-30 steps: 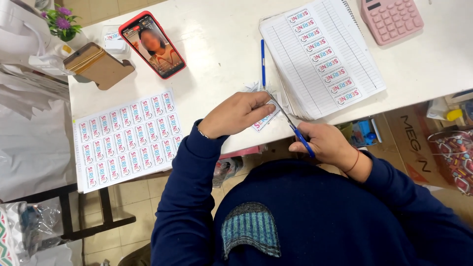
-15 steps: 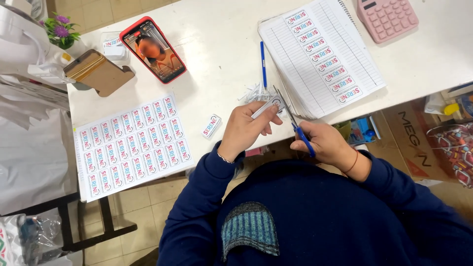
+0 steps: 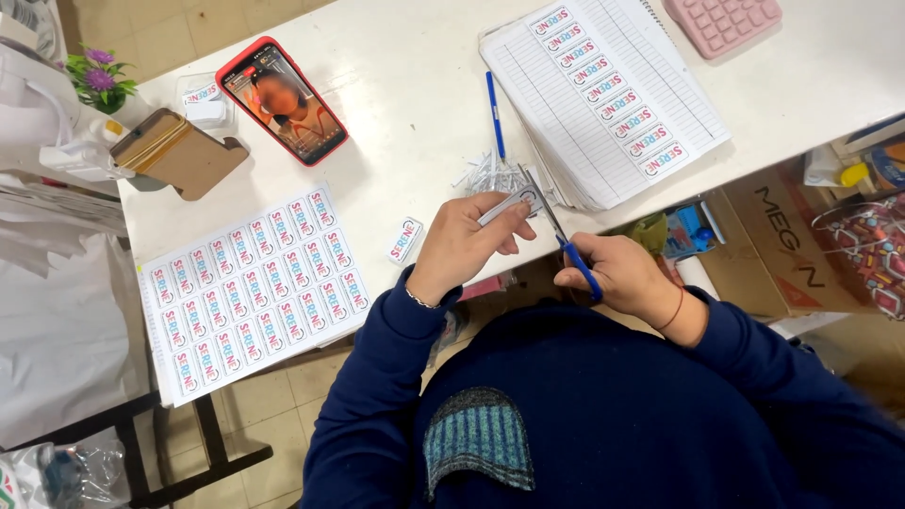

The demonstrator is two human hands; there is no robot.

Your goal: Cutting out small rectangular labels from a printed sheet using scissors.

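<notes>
Printed label sheet [image 3: 253, 287] at the white table's [image 3: 415, 113] left edge, one cut label [image 3: 406, 239] beside it, your left hand [image 3: 464, 247] pinching a small label strip [image 3: 509, 205], your right hand [image 3: 622, 275] gripping blue-handled scissors [image 3: 558, 238] at the strip, paper trimmings [image 3: 490, 174] just above, lined notebook [image 3: 617, 90] further right.

White table [image 3: 415, 113], label sheet [image 3: 255, 287], phone [image 3: 281, 101], notebook [image 3: 613, 94], calculator [image 3: 724, 19]
</notes>
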